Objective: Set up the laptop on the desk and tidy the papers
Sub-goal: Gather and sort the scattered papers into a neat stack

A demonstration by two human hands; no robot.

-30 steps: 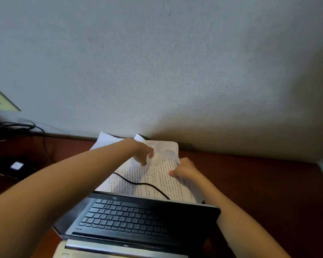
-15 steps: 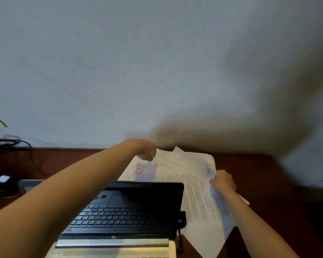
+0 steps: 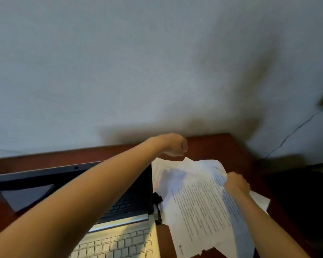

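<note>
An open laptop (image 3: 119, 237) with a pale keyboard and a dark screen (image 3: 26, 189) stands on the red-brown desk (image 3: 213, 146) at the lower left. Right of it a bundle of printed papers (image 3: 199, 202) hangs crumpled and lifted between both hands. My left hand (image 3: 175, 145) reaches over the laptop and pinches the papers' far top edge in a curled fist. My right hand (image 3: 237, 184) grips their right edge. My left forearm hides much of the screen.
A black cable and plug (image 3: 158, 203) sits against the laptop's right side, partly under the papers. A dark object (image 3: 298, 202) lies at the desk's right end. A thin wire (image 3: 291, 134) runs along the pale wall (image 3: 138, 71) behind.
Both hands have carried the papers from behind the laptop to its right side, lifting and crumpling them. The view has swung right, so the laptop now sits at the left.
</note>
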